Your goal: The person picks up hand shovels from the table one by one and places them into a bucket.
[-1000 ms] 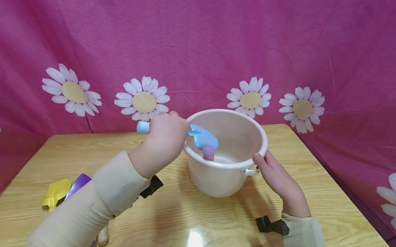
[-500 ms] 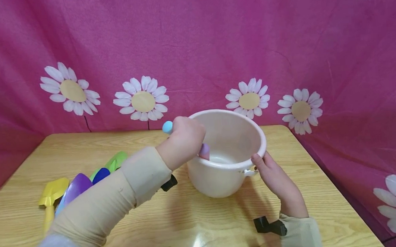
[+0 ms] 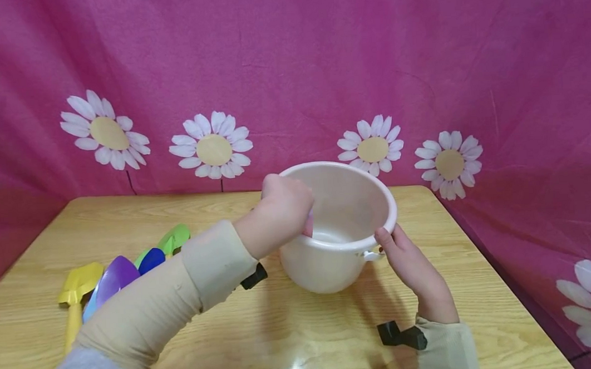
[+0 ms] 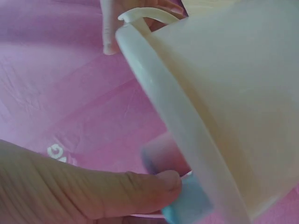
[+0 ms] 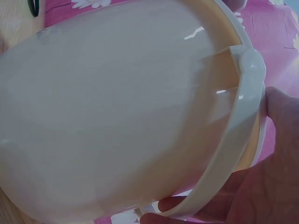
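Note:
The white bucket stands on the table, its mouth tipped toward me. My left hand is over the near left part of its rim and grips the light-blue toy shovel, whose thumb-side handle part shows in the left wrist view. The shovel's blade is hidden. Beside it, a pinkish-purple rounded handle sticks up at the rim. My right hand holds the right side of the rim, thumb on top and fingers around the bucket's carrying handle.
To the left on the table lie a yellow toy shovel, a purple one, a dark-blue one and a green one, partly behind my left sleeve. A pink cloth with daisies hangs behind the table.
My left hand has moved right and lowered the light-blue shovel into the bucket, its blade passing out of sight. My right hand has kept its hold on the rim.

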`<state>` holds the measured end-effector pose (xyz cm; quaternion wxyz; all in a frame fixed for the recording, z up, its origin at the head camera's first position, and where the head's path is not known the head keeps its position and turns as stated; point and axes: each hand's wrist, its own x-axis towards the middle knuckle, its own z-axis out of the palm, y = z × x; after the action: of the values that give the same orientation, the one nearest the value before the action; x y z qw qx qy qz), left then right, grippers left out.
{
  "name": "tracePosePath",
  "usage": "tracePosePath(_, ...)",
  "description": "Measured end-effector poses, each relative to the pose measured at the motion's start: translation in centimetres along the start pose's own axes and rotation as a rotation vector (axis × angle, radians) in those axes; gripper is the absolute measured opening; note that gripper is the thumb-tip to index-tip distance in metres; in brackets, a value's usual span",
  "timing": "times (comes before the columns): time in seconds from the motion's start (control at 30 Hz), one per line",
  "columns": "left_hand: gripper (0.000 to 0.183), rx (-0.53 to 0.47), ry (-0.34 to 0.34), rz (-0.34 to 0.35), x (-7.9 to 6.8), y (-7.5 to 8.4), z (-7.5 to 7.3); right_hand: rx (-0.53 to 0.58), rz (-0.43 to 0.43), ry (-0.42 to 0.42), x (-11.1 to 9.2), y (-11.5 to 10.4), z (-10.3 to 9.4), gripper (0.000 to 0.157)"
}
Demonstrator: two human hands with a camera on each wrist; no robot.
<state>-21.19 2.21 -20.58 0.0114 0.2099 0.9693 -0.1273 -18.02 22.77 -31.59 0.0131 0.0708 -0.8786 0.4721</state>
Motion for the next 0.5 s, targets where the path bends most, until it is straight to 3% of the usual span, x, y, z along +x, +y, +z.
tracePosePath(0.07,0.013,-0.071,0.017,-0.012,-0.7,-0.5,0.0,-0.001,-0.002,0.002,0.0,-0.1,0.0,0.055)
tracePosePath(0.13,0.004,-0.082,0.030,-0.037,-1.2,-1.0,0.3,0.010,-0.002,-0.003,0.0,-0.1,0.0,0.056)
tracePosePath(0.3,0.018,0.022,-0.004,-0.128,-2.0,-2.3,1.1,0.035,0.011,-0.021,-0.1,-0.2,-0.2,0.059)
tracePosePath(0.5,0.006,-0.082,-0.044,-0.171,-3.1,-4.5,3.6,0.044,0.001,-0.023,-0.1,-0.2,-0.1,0.059)
